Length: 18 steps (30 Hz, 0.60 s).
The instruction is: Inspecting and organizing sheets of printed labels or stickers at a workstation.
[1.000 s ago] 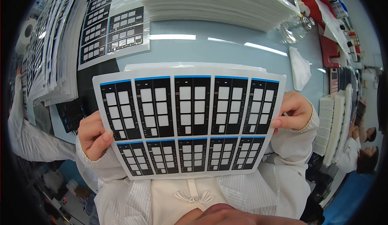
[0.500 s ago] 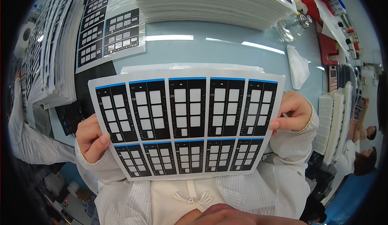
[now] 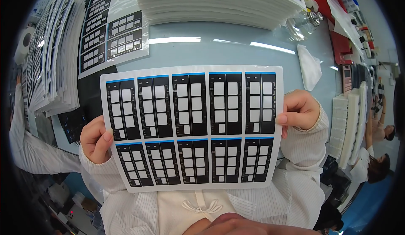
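Each hand has a closed grip on one side edge of a white printed sheet [image 3: 192, 127]: the left hand [image 3: 96, 138] pinches the left margin with its thumb on the printed face and its fingers curled behind; the right hand [image 3: 298, 110] does the same at the right margin, thumb tip lying just on the white border. Held at both edges like this the sheet stays flat and taut rather than sagging, and the thumbs keep to the blank margin, off the black panels; that looks like a hold chosen for looking the sheet over without touching the print.

The sheet is raised off the pale blue worktop [image 3: 236, 53], facing the camera, close in front of the person's chest, its two rows of black panels with white squares fully in view; it tilts slightly, left edge lower.

Beyond it a tall stack of like sheets [image 3: 219, 2] lies at the far edge of the worktop; a single similar sheet [image 3: 114, 36] lies flat at the far left, beside a fanned pile of sheets [image 3: 55, 57]; a clear glass bottle [image 3: 301, 24] and a folded white cloth [image 3: 310, 66] sit to the right, within reach but apart from the paper. Another person's white sleeve [image 3: 29, 150] shows at the left edge.
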{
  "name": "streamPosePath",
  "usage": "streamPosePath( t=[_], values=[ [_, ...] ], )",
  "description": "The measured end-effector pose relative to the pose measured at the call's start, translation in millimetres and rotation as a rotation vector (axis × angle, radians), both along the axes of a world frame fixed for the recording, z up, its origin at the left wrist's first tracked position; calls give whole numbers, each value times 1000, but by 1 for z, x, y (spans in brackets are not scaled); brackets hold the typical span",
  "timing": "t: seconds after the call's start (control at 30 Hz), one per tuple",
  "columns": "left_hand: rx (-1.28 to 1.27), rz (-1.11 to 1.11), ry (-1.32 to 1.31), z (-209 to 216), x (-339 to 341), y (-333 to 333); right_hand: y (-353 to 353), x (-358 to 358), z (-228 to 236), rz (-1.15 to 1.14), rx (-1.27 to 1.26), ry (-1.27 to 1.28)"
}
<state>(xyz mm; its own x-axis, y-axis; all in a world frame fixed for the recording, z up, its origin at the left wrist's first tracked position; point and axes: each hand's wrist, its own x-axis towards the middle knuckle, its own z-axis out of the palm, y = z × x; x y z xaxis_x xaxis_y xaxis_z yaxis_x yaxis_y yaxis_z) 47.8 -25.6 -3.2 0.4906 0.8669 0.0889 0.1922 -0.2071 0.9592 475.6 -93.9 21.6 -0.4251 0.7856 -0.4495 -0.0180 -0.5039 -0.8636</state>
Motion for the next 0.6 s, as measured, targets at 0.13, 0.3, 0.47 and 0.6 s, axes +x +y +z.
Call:
streamPosePath(
  t=[0.13,0.3,0.47,0.6],
  values=[
    [-22,-1,-18,-2,-3,-2,-3,-4,4,-42,-45,1],
    [-65,-22,-28,-16,-2,6,1,-4,-7,-79,-67,-24],
    [-50,11,-61,-2,-3,1,-1,-8,5,-87,-48,-32],
    [-92,20,-56,-5,-3,3,2,-7,3,-100,-70,-34]
  ],
)
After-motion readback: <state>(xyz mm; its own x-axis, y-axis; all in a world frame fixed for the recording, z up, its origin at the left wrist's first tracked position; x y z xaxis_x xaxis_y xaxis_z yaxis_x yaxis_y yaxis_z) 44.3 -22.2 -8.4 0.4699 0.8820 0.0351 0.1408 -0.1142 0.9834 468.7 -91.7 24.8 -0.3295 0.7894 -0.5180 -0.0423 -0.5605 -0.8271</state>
